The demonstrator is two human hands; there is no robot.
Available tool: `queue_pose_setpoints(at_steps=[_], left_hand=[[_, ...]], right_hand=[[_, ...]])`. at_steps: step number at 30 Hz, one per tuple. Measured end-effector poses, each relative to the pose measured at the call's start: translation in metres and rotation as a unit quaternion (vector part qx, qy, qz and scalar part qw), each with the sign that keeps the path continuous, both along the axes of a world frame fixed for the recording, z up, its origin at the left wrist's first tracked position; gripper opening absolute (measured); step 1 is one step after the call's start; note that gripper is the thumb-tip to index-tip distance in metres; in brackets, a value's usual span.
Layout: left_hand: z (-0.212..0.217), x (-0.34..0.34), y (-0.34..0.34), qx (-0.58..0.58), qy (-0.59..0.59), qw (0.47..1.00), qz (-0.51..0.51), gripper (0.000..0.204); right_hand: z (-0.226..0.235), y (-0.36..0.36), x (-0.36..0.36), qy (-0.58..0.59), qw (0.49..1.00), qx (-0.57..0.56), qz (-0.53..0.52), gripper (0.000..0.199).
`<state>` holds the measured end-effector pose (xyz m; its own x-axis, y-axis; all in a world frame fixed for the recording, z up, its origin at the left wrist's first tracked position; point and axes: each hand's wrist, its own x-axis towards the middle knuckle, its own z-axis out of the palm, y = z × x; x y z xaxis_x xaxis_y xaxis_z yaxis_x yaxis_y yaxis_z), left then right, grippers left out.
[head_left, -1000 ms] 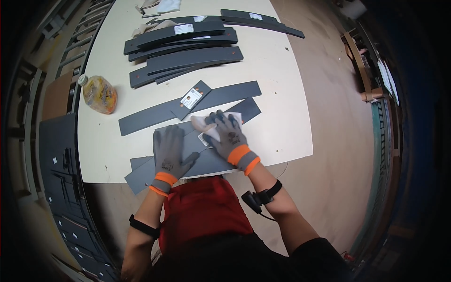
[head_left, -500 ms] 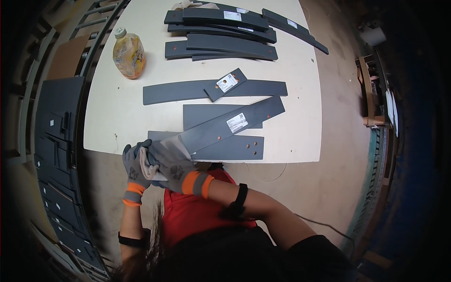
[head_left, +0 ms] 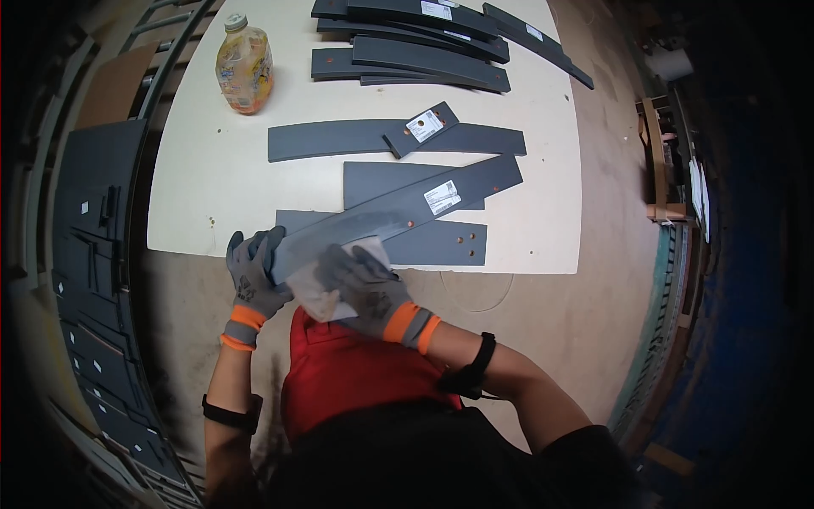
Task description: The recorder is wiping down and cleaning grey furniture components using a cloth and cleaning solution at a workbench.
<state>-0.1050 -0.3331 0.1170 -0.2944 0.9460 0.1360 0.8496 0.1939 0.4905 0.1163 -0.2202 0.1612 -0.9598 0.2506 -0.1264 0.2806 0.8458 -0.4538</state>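
Observation:
A long dark grey board (head_left: 394, 212) with a white label lies slanted over two other grey boards, its left end jutting past the table's near edge. My left hand (head_left: 257, 270), in a grey work glove with an orange cuff, grips that left end, thumb on the top face. Bunched under my gloved right hand (head_left: 366, 287) is a whitish cloth (head_left: 315, 293), pressed along the board's near edge. The cloth hides part of that edge. Beneath lie a plain board (head_left: 369, 180) and a board with several holes (head_left: 437, 243).
Farther back are a curved strip (head_left: 318, 141) with a small labelled block (head_left: 426, 129) across it, and piled grey boards (head_left: 428, 59). A plastic bottle (head_left: 244, 72) stands left on the white table (head_left: 191, 182). Dark panels (head_left: 97, 212) rest on a rack at left; shelving (head_left: 670, 212) is at right.
My right hand has moved rightward along the board with the cloth, away from my left hand. My left hand now shows clearly around the board's end. The whole view has shifted slightly.

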Motion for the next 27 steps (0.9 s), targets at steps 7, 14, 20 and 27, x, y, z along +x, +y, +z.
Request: queue_pose_setpoints(at_steps=[7, 14, 20, 27], left_hand=[[0.003, 0.005, -0.004, 0.019, -0.015, 0.999, 0.036, 0.094], [-0.003, -0.008, -0.023, 0.018, -0.017, 0.997, 0.075, 0.093], [-0.009, -0.006, -0.026, -0.013, -0.02, 0.996, 0.081, 0.086], [-0.007, -0.006, -0.029, -0.016, -0.05, 0.994, 0.097, 0.088]], right_hand=[[0.017, 0.053, 0.035, -0.179, 0.965, 0.156, -0.108, 0.06], [0.012, 0.074, 0.022, -0.12, 0.983, 0.118, -0.068, 0.068], [0.0, 0.007, -0.065, -0.008, 0.995, 0.086, 0.053, 0.085], [0.014, 0.024, -0.063, -0.003, 1.0, -0.029, 0.006, 0.069]])
